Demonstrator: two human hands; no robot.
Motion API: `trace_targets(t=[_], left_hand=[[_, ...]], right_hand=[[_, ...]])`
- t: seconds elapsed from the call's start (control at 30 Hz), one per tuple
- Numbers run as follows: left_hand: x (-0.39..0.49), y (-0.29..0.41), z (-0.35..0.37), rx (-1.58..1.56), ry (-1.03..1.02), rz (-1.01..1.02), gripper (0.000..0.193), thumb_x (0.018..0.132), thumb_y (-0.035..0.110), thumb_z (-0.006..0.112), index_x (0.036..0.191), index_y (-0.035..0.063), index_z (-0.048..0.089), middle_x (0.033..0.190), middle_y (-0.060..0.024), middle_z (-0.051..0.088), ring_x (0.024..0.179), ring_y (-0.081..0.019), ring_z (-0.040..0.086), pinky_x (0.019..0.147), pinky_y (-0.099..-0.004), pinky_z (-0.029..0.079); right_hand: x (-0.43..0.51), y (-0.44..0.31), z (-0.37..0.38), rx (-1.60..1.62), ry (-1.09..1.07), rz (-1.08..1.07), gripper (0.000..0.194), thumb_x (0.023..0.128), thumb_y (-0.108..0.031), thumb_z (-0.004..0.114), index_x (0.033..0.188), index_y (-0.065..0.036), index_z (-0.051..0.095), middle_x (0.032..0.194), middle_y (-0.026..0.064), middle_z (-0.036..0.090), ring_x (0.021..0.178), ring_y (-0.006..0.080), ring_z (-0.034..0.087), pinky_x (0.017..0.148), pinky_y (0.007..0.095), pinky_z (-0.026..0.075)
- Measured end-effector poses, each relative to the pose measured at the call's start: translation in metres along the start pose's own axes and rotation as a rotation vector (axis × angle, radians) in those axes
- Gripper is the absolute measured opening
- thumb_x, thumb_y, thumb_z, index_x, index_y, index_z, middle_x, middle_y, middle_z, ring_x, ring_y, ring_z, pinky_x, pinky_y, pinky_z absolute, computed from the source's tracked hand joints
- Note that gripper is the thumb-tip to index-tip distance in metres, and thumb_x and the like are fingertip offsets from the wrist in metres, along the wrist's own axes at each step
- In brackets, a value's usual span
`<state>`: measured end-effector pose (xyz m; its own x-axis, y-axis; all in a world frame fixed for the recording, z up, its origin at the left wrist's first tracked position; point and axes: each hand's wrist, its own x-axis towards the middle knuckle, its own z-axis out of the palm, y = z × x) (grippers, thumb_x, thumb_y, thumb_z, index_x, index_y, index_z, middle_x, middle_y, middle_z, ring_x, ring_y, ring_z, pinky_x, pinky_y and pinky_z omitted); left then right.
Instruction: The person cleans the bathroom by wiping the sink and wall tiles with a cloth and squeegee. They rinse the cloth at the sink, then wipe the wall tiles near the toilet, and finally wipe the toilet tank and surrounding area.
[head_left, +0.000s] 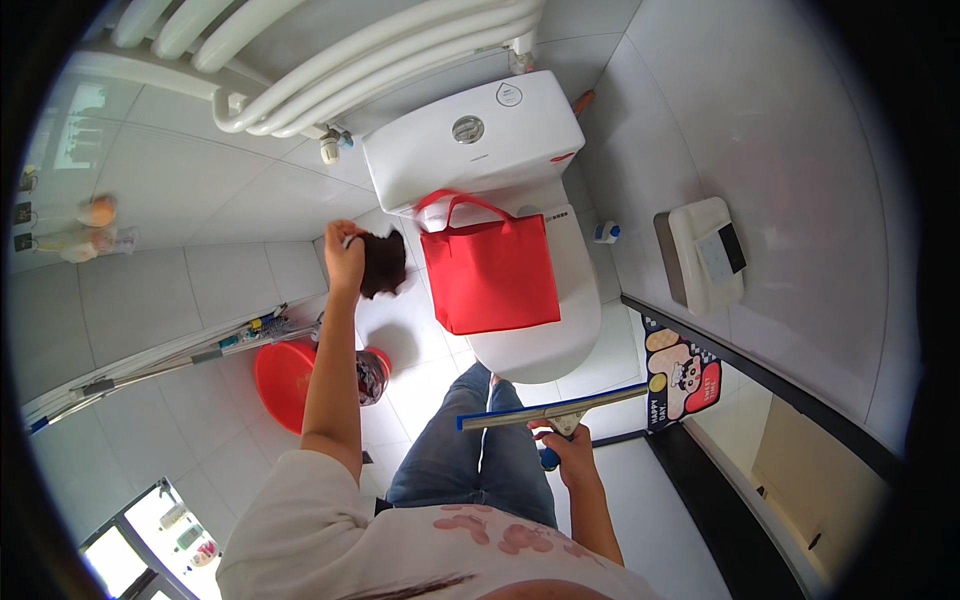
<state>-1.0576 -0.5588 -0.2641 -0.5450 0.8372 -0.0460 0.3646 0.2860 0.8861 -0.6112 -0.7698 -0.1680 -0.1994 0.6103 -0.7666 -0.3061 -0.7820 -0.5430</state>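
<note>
My left hand (345, 259) grips a dark, soft-looking piece of cloth (384, 264), held up left of the toilet and slightly blurred. Its exact kind is unclear. Down at the right, my right hand (574, 454) is closed around the blue handle of a window squeegee (517, 417). The squeegee's long blade lies crosswise above my legs. Between and beyond my hands, a red tote bag (491, 281) rests on the closed toilet lid (577, 322). Its two handles loop towards the cistern (480, 142).
A white towel radiator (390, 64) hangs behind the toilet. To the left are a red basin (281, 382), a lined waste bin (373, 377) and long-handled cleaning tools (202, 356). A tissue box (705, 255) juts from the right wall, with a patterned mat (681, 375) by the dark doorsill (697, 495).
</note>
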Motion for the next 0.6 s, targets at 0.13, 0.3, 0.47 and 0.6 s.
trace_targets(t=[0.13, 0.3, 0.47, 0.6], left_hand=[[-0.041, -0.077, 0.012, 0.397, -0.385, -0.448, 0.061, 0.082, 0.018, 0.07, 0.136, -0.0004, 0.049, 0.114, -0.0209, 0.07, 0.098, -0.0281, 0.071, 0.082, -0.0367, 0.056], [-0.083, -0.153, 0.057, 0.633, -0.681, -0.547, 0.11, 0.07, 0.027, 0.081, 0.157, -0.0044, 0.022, 0.122, -0.0266, 0.067, 0.109, -0.0335, 0.069, 0.093, -0.0402, 0.055], [-0.132, -0.187, 0.116, 0.156, -0.601, -0.663, 0.096, 0.076, 0.002, 0.074, 0.159, 0.004, 0.025, 0.117, -0.0156, 0.07, 0.099, -0.0225, 0.07, 0.082, -0.0334, 0.057], [-0.161, -0.162, 0.161, -0.024, -0.671, -0.667, 0.085, 0.078, 0.013, 0.069, 0.157, 0.0135, 0.035, 0.128, -0.0166, 0.067, 0.112, -0.0298, 0.068, 0.094, -0.0354, 0.055]], right_hand=[[0.004, 0.001, 0.009, -0.037, -0.01, 0.018, 0.03, 0.082, 0.005, 0.061, 0.109, 0.001, 0.074, 0.105, 0.0109, 0.075, 0.095, 0.0173, 0.069, 0.087, 0.0307, 0.054], [0.003, 0.004, 0.015, -0.105, -0.003, 0.055, 0.029, 0.083, 0.004, 0.061, 0.109, 0.001, 0.074, 0.105, 0.0104, 0.075, 0.092, 0.0157, 0.068, 0.087, 0.03, 0.053], [-0.002, 0.011, 0.009, -0.098, 0.021, 0.074, 0.028, 0.083, 0.003, 0.062, 0.108, 0.0, 0.075, 0.103, 0.0092, 0.075, 0.089, 0.0139, 0.066, 0.084, 0.0288, 0.052], [-0.002, 0.013, 0.007, -0.167, 0.026, 0.094, 0.026, 0.083, 0.0, 0.065, 0.107, 0.0, 0.075, 0.101, 0.0069, 0.075, 0.086, 0.0114, 0.065, 0.08, 0.0267, 0.051]])
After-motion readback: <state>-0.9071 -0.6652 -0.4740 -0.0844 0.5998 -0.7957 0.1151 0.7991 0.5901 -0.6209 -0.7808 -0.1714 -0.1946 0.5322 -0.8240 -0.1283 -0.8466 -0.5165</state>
